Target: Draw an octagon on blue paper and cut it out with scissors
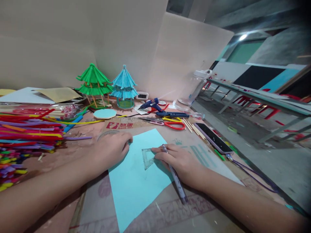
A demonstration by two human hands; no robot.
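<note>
Marking step, by look: right hand (179, 161) grips pen (175, 176), fingertips pinning clear set square (148, 158) on blue paper (136, 181) mid-worktop (206, 207); left hand (111, 149) flat, holding paper's top edge; next move needs square steady, pen tip against edge.

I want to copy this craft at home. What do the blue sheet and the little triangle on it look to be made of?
Blue sheet: looks like thin matte paper or card, lying flat with crisp edges. Triangle: seemingly clear plastic, since the blue shows through it, under the right hand.
</note>
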